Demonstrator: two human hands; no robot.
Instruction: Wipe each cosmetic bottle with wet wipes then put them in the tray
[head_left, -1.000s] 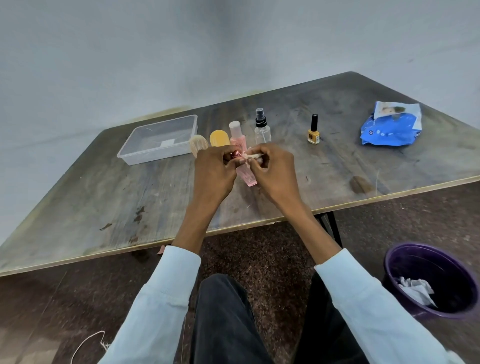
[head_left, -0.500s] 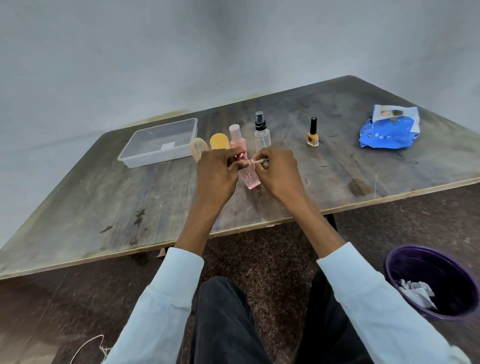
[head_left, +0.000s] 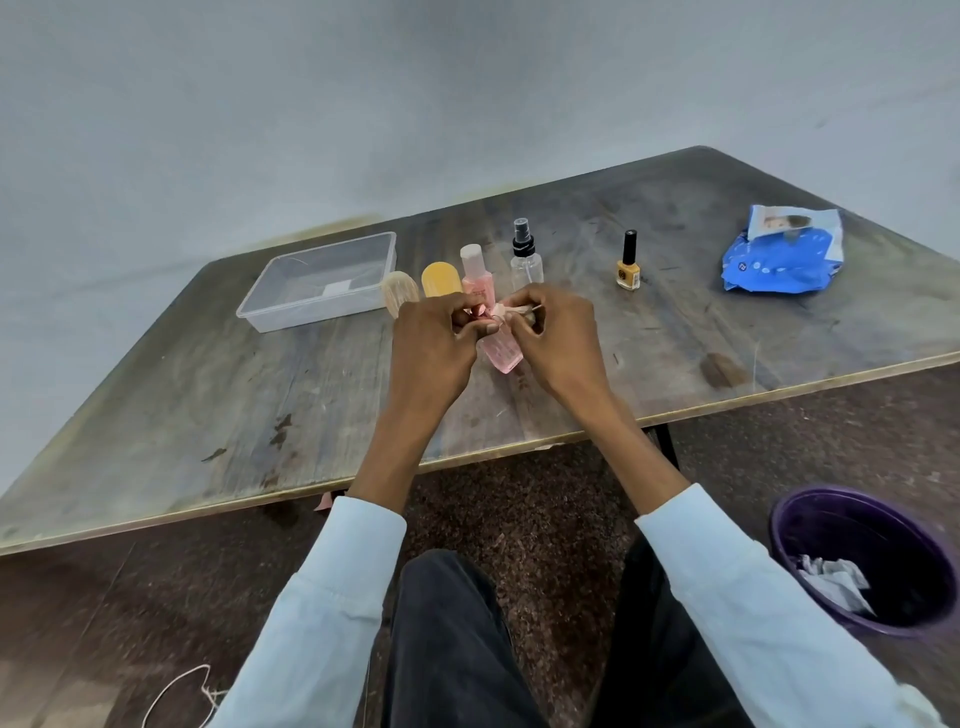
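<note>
Pink bottle, frame centre, tilted above the table; gripped by left hand and right hand, both closed round its upper end, apparently pinching a wipe there. Behind: second pink bottle, spray bottle, nail polish. Clear tray, centre left. Wipes pack, upper right.

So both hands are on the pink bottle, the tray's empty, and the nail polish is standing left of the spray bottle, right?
Not quite: the nail polish stands to the right of the spray bottle, as the head view shows. The rest holds: the left hand and right hand are both on the pink bottle, and the tray holds no bottles.
</note>
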